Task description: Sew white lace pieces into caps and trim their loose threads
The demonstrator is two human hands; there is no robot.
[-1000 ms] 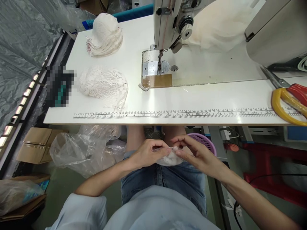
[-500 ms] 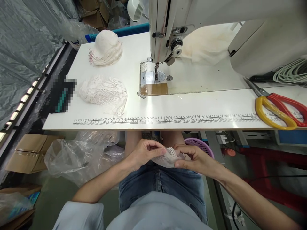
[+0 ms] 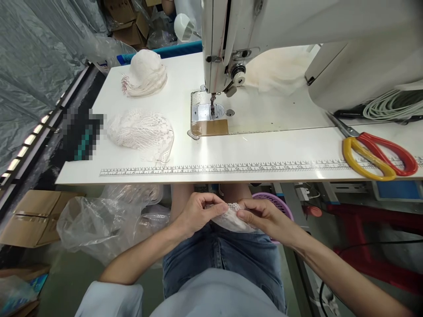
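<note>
Over my lap, just below the table's front edge, I hold a small piece of white lace fabric [image 3: 235, 223] with a holed edge. My left hand [image 3: 200, 213] pinches its left side between thumb and fingers. On the other side my right hand [image 3: 267, 219] is closed on the lace, thumb and fingertips close to the holed edge. The fingers cover part of the fabric. A white lace piece [image 3: 142, 134] lies on the table left of the sewing machine [image 3: 214, 66], and a pile of white fabric pieces [image 3: 147, 72] sits behind it.
Scissors [image 3: 370, 154] with red and yellow handles lie on the right of the white table [image 3: 264, 147], over a printed ruler [image 3: 211, 169]. Pale fabric [image 3: 274, 70] rests under the machine arm. Below are a purple basket [image 3: 287, 209], clear plastic bags [image 3: 99, 224] and a cardboard box [image 3: 33, 215].
My right thumb and fingers have shifted left along the lace edge, closer to my left hand. The left hand keeps its pinch. The whole view has shifted slightly.
</note>
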